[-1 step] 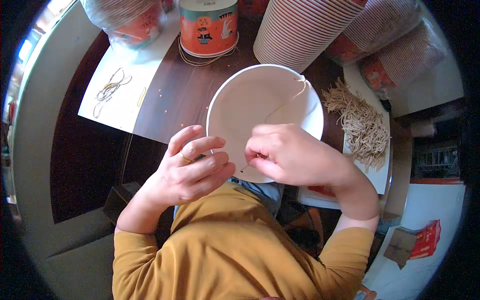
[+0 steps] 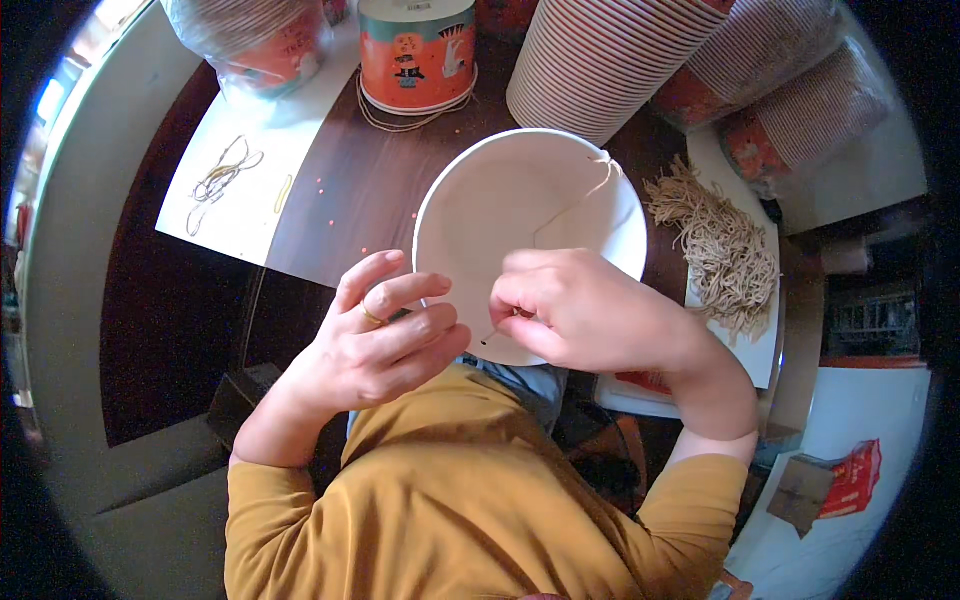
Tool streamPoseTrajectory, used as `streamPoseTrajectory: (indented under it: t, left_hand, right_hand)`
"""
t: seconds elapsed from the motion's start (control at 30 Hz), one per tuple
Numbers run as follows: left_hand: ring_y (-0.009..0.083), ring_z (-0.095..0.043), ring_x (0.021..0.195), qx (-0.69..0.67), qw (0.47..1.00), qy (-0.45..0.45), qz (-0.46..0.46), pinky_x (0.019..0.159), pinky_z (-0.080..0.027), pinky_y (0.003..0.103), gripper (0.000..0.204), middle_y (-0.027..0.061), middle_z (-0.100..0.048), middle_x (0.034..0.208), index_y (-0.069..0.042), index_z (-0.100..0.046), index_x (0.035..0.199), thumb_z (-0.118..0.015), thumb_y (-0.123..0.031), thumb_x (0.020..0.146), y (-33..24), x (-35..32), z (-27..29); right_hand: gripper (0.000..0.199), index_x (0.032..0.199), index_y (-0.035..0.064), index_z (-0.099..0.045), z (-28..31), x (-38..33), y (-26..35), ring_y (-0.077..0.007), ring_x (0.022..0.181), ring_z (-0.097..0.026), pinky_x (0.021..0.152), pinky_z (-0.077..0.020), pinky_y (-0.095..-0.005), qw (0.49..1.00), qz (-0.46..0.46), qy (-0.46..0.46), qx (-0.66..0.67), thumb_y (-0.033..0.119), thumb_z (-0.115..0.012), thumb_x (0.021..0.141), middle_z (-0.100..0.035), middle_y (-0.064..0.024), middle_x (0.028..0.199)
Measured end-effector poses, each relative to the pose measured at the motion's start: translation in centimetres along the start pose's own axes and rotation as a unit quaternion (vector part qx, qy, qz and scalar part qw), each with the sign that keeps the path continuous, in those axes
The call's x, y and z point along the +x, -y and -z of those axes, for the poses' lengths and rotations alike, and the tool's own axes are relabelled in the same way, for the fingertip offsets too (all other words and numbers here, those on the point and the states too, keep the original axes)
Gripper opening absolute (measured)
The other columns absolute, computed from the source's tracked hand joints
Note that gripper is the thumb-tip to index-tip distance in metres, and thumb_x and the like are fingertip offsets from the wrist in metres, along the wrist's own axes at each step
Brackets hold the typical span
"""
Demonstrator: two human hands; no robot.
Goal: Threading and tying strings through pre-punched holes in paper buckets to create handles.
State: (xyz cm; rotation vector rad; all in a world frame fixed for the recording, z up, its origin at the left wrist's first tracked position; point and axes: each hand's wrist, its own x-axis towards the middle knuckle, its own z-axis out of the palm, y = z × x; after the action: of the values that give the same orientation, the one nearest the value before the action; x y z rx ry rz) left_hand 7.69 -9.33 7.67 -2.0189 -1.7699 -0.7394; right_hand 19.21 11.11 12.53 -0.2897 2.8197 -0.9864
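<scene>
Nothing has moved since the earlier picture: both hands sit in the same spots on the bowl.

Beyond the fingertips, far from them, a tall stack of striped paper cups lies on the dark table.

Right under the fingers is the big white paper bowl, tipped so its open side faces up toward the person.

To the right of the right fingers, a pile of tan strings rests on a white sheet.

The left hand holds the bowl's near rim, its fingers a little apart and curled over the edge.

The right hand has its fingers pressed together, pinching a thin string that runs up across the bowl to a small knot at the far rim.
</scene>
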Motion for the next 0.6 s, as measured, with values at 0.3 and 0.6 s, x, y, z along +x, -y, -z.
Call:
streamPoseTrajectory:
  t: [0.3,0.6]
  left_hand:
    - [0.0189,-0.056,0.109,-0.005,1.000,0.001,0.006,0.105,-0.036,0.045,0.021,-0.0037,-0.061,0.095,-0.017,-0.069,0.088,-0.071,-0.016,0.066,-0.08,-0.08,-0.10]
    - [0.0195,-0.055,0.110,-0.009,1.000,0.001,0.006,0.105,-0.036,0.045,0.021,-0.0032,-0.060,0.096,-0.016,-0.068,0.087,-0.070,-0.017,0.067,-0.03,0.25,-0.10]
  right_hand:
    - [0.009,0.080,0.0022,-0.061,-0.27,0.17,-0.01,-0.0345,0.081,-0.061,0.074,-0.0500,-0.0441,0.999,-0.008,0.018,-0.029,0.010,-0.056,0.080,-0.060,-0.0147,0.083]
    - [0.011,0.081,0.0018,-0.061,-0.22,0.36,0.11,-0.0352,0.082,-0.061,0.074,-0.0496,-0.0446,1.000,0.003,0.014,0.015,0.013,-0.058,0.080,-0.060,-0.0156,0.084]
